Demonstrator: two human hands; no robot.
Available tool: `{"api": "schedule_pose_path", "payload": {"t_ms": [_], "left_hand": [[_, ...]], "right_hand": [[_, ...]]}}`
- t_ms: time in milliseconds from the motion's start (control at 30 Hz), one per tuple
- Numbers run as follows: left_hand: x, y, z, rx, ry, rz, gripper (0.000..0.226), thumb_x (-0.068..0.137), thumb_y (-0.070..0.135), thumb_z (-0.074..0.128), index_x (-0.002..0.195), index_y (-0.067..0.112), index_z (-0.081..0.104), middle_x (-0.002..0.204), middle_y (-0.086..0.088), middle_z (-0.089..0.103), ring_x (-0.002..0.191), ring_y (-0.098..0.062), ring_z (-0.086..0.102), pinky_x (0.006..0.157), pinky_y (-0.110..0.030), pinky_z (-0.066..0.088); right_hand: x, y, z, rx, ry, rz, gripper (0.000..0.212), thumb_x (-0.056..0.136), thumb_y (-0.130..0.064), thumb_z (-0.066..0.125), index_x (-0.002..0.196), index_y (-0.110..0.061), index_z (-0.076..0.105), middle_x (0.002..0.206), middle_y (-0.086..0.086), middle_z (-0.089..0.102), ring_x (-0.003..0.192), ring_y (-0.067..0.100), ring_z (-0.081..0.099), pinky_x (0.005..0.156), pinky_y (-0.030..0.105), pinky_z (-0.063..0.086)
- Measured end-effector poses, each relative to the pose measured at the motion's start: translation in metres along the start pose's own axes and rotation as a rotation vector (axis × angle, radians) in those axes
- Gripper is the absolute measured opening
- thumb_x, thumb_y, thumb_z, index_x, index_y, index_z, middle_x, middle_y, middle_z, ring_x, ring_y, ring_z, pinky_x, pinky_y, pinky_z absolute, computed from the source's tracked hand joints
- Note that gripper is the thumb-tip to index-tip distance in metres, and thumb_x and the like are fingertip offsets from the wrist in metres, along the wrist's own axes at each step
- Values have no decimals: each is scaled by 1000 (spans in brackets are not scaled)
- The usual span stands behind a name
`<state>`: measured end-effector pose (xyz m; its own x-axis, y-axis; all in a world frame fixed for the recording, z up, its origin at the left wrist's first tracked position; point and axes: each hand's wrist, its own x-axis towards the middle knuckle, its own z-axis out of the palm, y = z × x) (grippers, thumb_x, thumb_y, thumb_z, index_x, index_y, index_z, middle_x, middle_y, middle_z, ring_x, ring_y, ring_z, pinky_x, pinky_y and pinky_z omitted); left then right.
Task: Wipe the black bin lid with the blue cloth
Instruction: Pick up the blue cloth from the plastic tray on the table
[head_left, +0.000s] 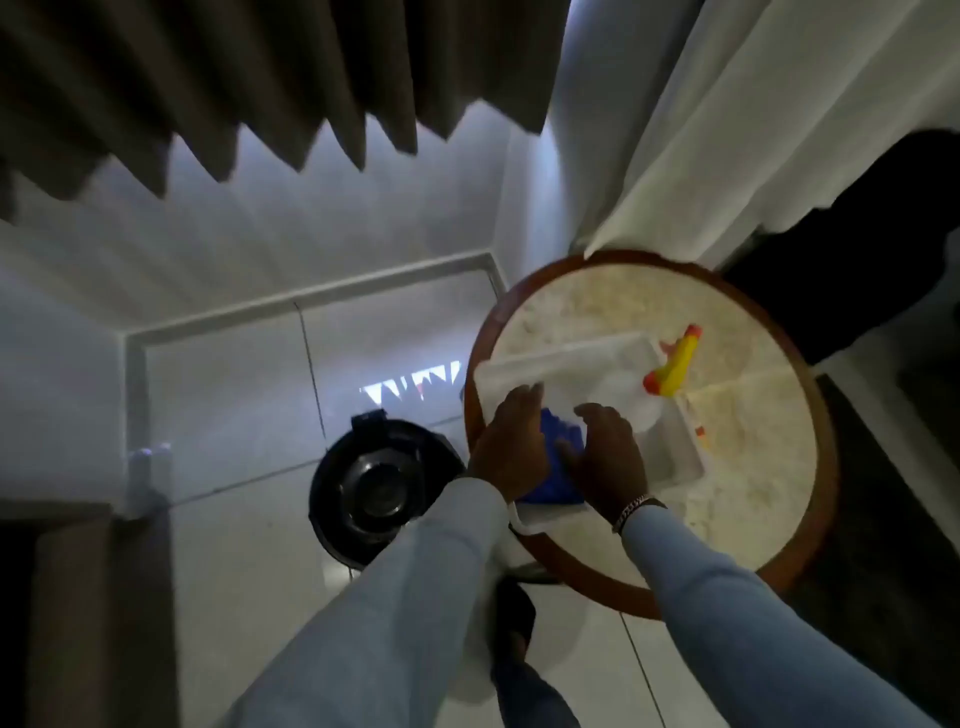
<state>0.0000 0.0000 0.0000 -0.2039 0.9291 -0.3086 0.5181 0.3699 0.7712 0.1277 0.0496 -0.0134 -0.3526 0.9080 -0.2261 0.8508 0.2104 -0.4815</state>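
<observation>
left hand (511, 449) – fingers spread flat on blue cloth (558, 470) | right hand (608, 457) – fingers open, pressing cloth | cloth under both, in white tray (675, 452) on counter (753, 467) | black bin lid (371, 488) on floor, left of fingers

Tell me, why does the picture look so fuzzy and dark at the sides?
In the head view, everything is smeared, so the blue cloth under both hands is soft-edged; the corners are dim while the round table and white tray catch the light; the black bin lid shows glare; the wide lens bends the curtains.
</observation>
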Motion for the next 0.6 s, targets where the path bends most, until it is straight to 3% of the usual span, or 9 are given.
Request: {"api": "schedule_pose_path", "payload": {"t_ms": [133,233,333,467,600], "left_hand": [[38,-18,38,267,-144,-83,84,84,16,69,150,6,18,158,-23,18,147,-37,18,120,-48,24],[56,-23,57,484,-129,-96,62,84,20,69,135,4,38,139,-24,42,127,-40,44,106,-51,41],[62,-30,65,588,-92,-104,45,86,24,64,124,4,48,125,-22,54,115,-38,52,99,-51,43],[69,-39,73,549,-58,-103,28,88,20,59,112,7,56,118,-21,57,112,-39,52,97,-50,42],[62,-44,63,385,-120,-12,32,85,18,62,114,7,56,118,-21,53,106,-41,54,92,-50,44]], "right_hand": [[13,27,35,-19,-123,130,48,81,-38,66,114,-7,51,114,18,56,102,34,55,87,43,49],[18,41,55,-8,-119,189,35,81,-32,65,103,-8,53,104,15,60,90,31,60,71,36,50],[18,48,67,-7,-59,175,40,76,-25,73,106,-8,53,103,14,61,88,30,60,69,30,42],[24,55,77,28,-52,224,54,74,-17,76,119,-1,51,108,22,65,97,36,61,73,31,42],[24,49,65,28,-85,203,36,74,-14,76,106,-2,63,101,22,70,93,36,64,82,40,48]]}}
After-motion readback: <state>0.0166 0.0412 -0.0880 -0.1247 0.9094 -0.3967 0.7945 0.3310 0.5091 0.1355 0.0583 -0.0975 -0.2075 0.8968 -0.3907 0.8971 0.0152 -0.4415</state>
